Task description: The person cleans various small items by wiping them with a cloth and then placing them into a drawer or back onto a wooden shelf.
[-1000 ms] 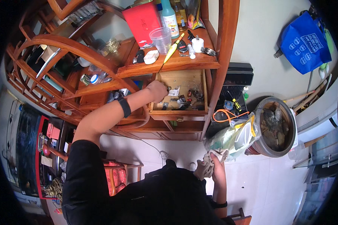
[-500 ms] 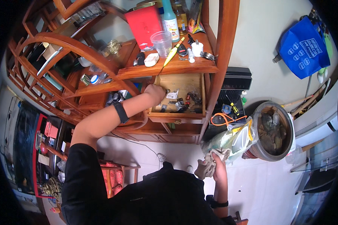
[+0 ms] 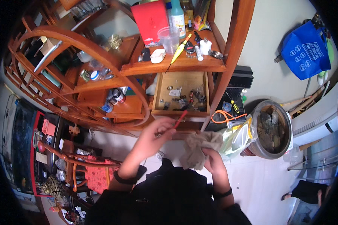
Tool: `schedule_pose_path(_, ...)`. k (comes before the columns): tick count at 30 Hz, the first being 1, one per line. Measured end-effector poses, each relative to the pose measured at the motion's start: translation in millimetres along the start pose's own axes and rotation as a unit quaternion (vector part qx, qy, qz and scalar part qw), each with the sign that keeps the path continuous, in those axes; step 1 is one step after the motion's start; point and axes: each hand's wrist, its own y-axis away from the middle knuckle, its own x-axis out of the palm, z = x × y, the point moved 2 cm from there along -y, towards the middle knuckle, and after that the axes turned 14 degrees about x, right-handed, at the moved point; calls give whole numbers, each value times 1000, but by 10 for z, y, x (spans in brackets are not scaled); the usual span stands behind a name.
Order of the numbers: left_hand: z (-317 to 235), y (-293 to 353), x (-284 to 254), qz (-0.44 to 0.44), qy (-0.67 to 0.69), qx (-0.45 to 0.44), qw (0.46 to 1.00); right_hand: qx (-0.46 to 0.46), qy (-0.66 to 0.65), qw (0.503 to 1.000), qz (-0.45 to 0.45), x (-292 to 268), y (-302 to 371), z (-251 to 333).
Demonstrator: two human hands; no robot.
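Note:
My left hand is in front of the open drawer, its fingers closed on a thin red stick-like object whose exact kind I cannot make out. Lower and to the right, my right hand grips a crumpled beige cloth. The wooden drawer stands pulled out of the cabinet. Inside it lie a small white card, little metal bits and several small dark and red items, mostly toward its right side.
Above the drawer, a shelf bears a red box, a clear plastic cup, a yellow fishing float and bottles. A large round pot stands at right, beside plastic bags. A red-cushioned chair is at left.
My left hand has come out of the drawer toward me, now with the red stick-like object. My right hand has brought the cloth up and left, where it spreads wider.

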Motion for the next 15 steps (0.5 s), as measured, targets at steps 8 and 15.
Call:
schedule_pose_path(8, 122, 368, 189, -96, -10, -26, 995, -53, 243, 966, -74, 620, -353, -105)
schedule_pose_path(15, 203, 483, 233, -99, 67, -29, 992, -137, 310, 931, -138, 705, -268, -98)
